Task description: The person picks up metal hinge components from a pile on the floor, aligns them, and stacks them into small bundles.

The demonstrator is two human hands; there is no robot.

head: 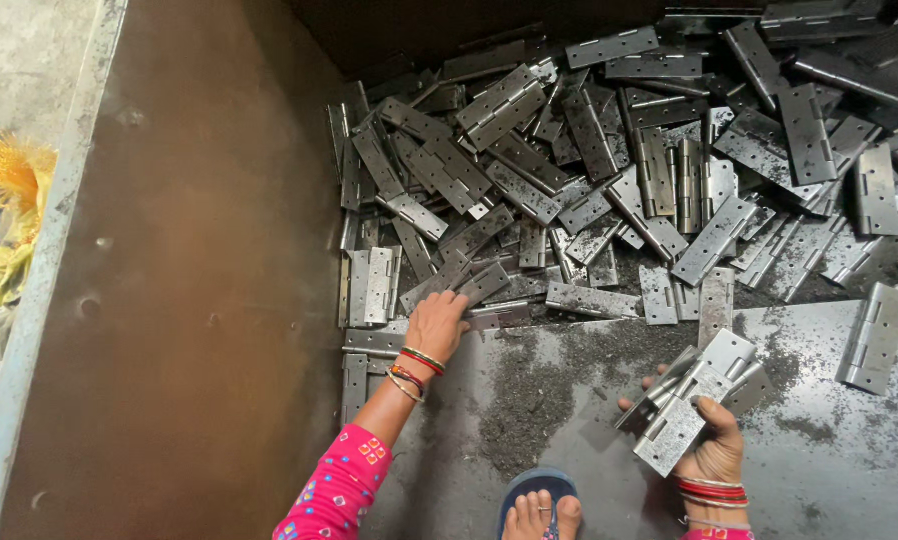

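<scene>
A big heap of grey metal hinges (609,170) fills the upper right of the head view. My left hand (437,325) reaches into the near edge of the heap, its fingers curled over a hinge (481,286) there; whether they grip it I cannot tell. My right hand (714,445) holds a fanned stack of hinges (694,400) above the dark floor. Both wrists wear red and gold bangles, and a pink patterned sleeve (334,490) covers my left forearm.
A tall brown metal wall (179,280) rises at the left, with its grey rim (54,230) beyond. Dark metal grit (529,395) lies on the floor. My foot in a blue sandal (539,505) is at the bottom. A lone hinge (874,335) lies at the right.
</scene>
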